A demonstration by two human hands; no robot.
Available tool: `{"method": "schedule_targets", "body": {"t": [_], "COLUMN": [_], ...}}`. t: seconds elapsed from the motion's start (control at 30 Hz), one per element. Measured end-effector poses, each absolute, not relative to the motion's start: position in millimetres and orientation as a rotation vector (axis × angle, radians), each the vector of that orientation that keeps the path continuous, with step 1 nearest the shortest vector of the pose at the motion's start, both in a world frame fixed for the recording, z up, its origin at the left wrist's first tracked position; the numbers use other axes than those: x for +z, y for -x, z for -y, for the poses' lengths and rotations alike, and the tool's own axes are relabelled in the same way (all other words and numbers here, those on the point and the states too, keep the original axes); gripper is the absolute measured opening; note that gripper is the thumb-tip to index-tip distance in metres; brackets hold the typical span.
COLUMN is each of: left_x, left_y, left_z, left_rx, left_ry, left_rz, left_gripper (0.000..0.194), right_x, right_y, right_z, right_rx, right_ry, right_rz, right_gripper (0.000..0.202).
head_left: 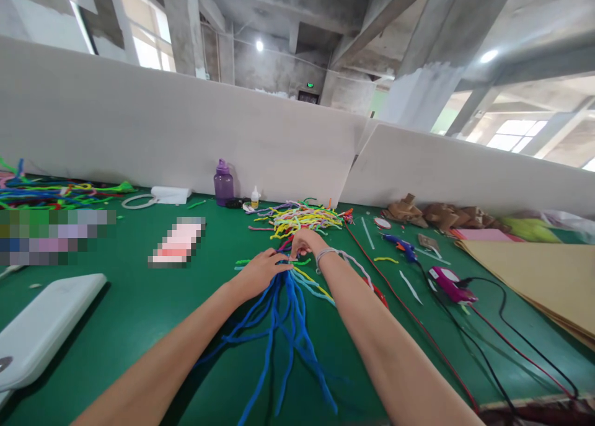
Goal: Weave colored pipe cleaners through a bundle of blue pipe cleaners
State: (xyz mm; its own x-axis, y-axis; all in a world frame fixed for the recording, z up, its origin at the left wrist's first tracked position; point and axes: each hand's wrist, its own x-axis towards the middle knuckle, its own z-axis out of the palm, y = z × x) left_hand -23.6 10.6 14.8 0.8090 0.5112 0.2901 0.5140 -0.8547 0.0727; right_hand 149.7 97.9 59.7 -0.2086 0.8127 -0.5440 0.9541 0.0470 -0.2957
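Observation:
A bundle of long blue pipe cleaners (297,327) fans out over the green table toward me. My left hand (263,274) grips the gathered upper end of this bundle, its thumb and fingers close together. Bent down at the wrist, my right hand (307,243) has its fingers pinched right beside the left fingertips. What lies between the right fingertips is too small to make out. A short green pipe cleaner (303,262) crosses near the fingertips. Light-blue and yellow pipe cleaners (316,286) lie under the right wrist. Just beyond my hands is a mixed pile of pipe cleaners (302,217).
At the back stand a purple bottle (224,184) and a small glue bottle (255,197). To the right lie a blue glue gun (400,247), a magenta power strip (450,284), cables and cardboard (534,277). A white device (51,317) sits at left.

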Motion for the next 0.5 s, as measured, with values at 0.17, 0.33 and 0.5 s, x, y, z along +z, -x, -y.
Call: {"method": "schedule_targets", "body": {"t": [0.17,0.33,0.5], "left_x": [29.0,34.5,32.1], "left_y": [41.7,56.9,50.6], "left_z": [-10.7,-15.6,-14.0], "left_rx": [-0.611,-0.733,-0.673], "left_ry": [2.985,2.929,2.945], "left_rz": [0.906,1.039,1.034], "left_gripper": [0.049,0.015,0.008], "right_x": [69.2,67.3,52.6], "right_y": [-161.9,-176.6,-171.8], "right_z": [-69.2,-39.1,-6.2], "right_rx": [-0.998,-0.899,-0.781], "right_ry": [-1.888,-2.032,-1.943], "right_rz": [-2.199,-2.552,-2.802], "right_gripper": [0.015,0.019,0.011]}}
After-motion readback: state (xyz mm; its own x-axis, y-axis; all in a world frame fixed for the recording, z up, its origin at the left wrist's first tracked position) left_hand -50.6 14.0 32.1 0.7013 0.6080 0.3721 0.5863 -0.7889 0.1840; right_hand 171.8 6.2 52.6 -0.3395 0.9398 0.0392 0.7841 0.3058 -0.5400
